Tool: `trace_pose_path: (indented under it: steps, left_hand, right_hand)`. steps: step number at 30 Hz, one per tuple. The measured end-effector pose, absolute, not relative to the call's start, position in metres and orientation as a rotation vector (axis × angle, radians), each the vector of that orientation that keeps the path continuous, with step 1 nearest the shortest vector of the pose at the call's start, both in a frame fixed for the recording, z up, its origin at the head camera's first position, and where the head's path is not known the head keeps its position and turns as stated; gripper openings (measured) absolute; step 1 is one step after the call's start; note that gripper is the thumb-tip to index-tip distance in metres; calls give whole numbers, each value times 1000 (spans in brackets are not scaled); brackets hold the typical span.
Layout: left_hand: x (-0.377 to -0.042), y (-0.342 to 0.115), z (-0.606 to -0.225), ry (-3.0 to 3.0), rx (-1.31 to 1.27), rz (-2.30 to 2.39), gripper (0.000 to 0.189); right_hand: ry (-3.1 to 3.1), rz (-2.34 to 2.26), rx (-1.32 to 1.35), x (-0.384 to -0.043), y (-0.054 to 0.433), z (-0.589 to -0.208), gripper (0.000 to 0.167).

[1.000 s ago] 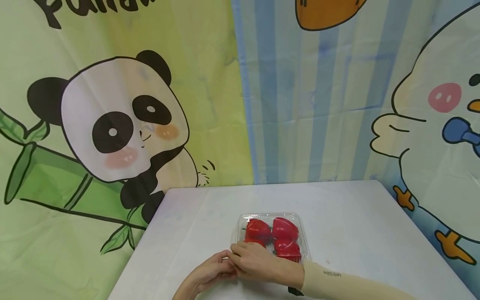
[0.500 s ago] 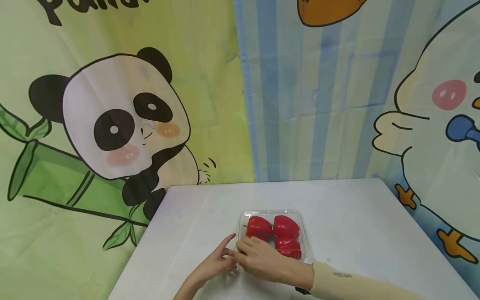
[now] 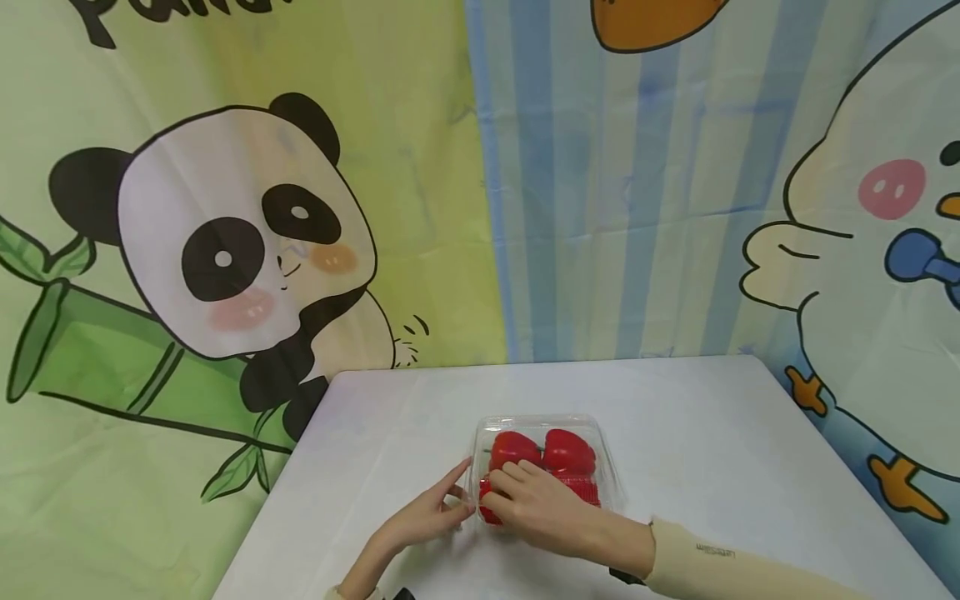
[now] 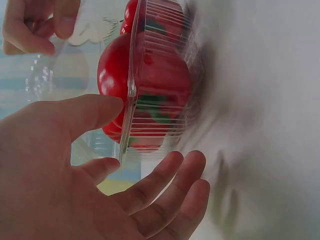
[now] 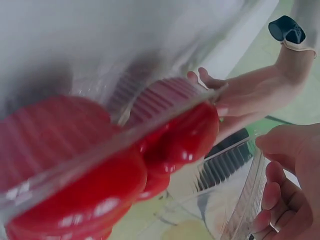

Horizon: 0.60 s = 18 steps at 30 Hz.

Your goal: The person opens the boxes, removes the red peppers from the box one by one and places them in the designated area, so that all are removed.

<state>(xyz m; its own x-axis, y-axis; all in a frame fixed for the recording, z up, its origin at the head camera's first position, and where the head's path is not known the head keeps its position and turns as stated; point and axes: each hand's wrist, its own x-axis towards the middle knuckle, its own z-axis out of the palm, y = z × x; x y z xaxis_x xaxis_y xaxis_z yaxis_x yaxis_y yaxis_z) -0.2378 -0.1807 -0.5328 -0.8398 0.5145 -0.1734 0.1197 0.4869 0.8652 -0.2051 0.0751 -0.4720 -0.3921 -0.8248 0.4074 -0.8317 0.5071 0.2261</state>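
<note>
Left hand [image 4: 75,175]: fingers loose, thumb apart, at the tray's rim. Right hand [image 3: 543,508]: pinching a clear, ribbed plastic lid [image 5: 257,185]. Clear, ribbed plastic tray [image 4: 132,65], on white table [image 3: 690,433], holding glossy red bell peppers [image 3: 570,451]. Risks: protruding pepper snagging lid; unclamped tray sliding.

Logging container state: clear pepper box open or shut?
Open: in the right wrist view, the lid stands apart from the tray rim.
</note>
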Motion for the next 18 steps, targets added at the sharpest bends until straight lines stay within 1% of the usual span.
trace_pose_path:
  steps: [10,16,18]
  left_hand:
    - [-256,-178,-528,2403,546,1186,75]
    - [-263,-175,-525,2415,556,1147,75]
    - [-264,-174,-524,2413,548,1139,76]
  right_hand:
    - [-2249,161,1296,-206,107,-453,50]
    - [-2262,150,1234,-206,128,-443,43]
    - [-2264,148,1209,-207,135,-441,44]
